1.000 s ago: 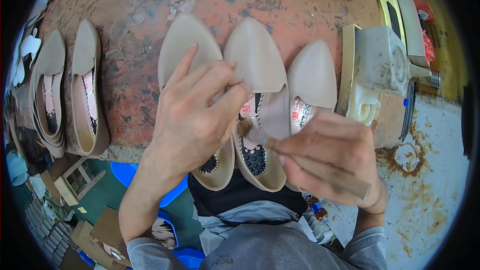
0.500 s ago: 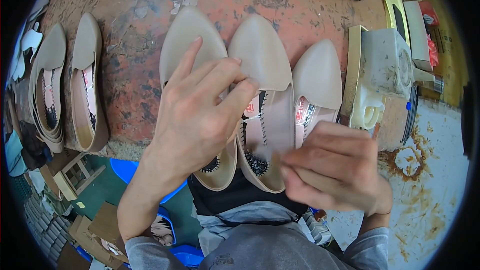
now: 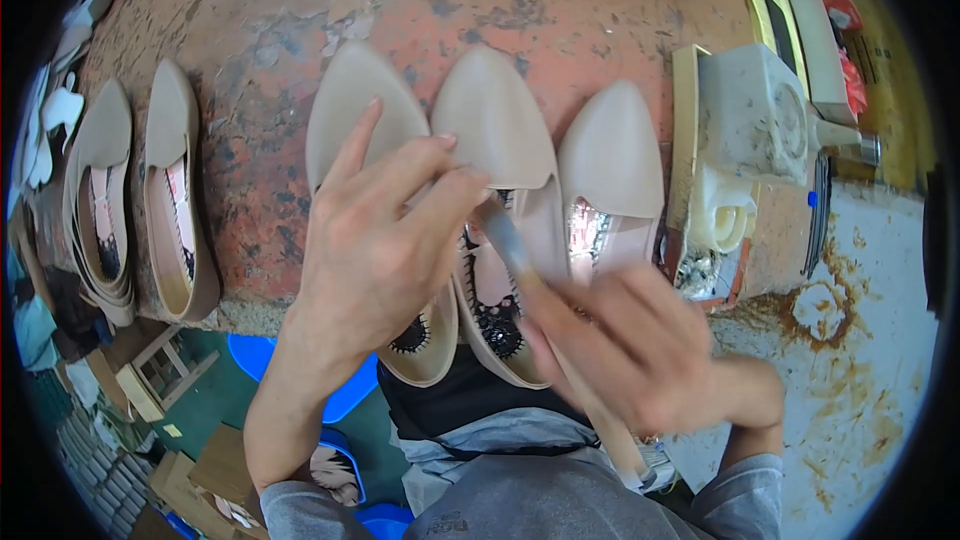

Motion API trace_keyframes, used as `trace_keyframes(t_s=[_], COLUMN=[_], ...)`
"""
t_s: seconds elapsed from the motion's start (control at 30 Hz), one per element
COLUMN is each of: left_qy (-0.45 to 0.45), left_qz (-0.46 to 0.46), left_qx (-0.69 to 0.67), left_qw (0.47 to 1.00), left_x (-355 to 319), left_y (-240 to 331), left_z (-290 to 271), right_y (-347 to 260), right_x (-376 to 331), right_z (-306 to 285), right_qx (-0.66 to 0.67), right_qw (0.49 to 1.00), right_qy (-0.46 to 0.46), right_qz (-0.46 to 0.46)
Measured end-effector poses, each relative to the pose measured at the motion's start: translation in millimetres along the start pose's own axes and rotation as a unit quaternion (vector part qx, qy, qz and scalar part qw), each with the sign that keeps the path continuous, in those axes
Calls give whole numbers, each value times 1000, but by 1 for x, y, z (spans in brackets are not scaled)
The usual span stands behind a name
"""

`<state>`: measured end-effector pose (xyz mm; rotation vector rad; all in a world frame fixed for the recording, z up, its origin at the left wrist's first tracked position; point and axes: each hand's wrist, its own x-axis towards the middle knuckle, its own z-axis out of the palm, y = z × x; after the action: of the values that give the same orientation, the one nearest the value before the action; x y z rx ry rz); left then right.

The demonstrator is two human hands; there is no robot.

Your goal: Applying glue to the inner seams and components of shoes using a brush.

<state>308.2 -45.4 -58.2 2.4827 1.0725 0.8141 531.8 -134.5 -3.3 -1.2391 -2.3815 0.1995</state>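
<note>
In front of me at the bench edge, three beige pointed flat shoes lie side by side, toes away from me. My left hand (image 3: 385, 225) rests over the left shoe (image 3: 360, 90), thumb and forefinger pinched at the throat edge of the middle shoe (image 3: 495, 120). Gripped in my right hand (image 3: 645, 345), which is smeared by motion, is a flat brush (image 3: 506, 240) with a pale wooden handle. Its tip points into the middle shoe's opening, close to my left thumb. Just beyond the right hand lies the right shoe (image 3: 612, 145). Black trim lines the insoles.
More beige shoes (image 3: 172, 110) stand at the left of the worn reddish bench (image 3: 255, 190). To the right are a grimy plastic container (image 3: 750, 110) and a white box (image 3: 822, 50). Blue bins (image 3: 345, 395) and cardboard (image 3: 225, 470) sit below at left.
The brush in my right hand has swung its tip up and away from the heel area toward the middle shoe's throat. My left hand keeps its pinch. The whole view has shifted slightly.
</note>
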Motion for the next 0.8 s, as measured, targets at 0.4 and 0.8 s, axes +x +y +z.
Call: trace_keyframes(t_s=[0.4,0.8], left_qy=[-123,-178], left_qz=[-97,-64], left_qx=[244,316], left_qw=[957,930], left_x=[-3,-1], left_y=[-7,-11], left_z=[-18,-19], right_y=[9,31], right_x=[-57,-101], right_z=[-109,-114], right_qx=[-73,-95], right_qw=[923,923], right_qy=[164,131], right_qz=[341,348])
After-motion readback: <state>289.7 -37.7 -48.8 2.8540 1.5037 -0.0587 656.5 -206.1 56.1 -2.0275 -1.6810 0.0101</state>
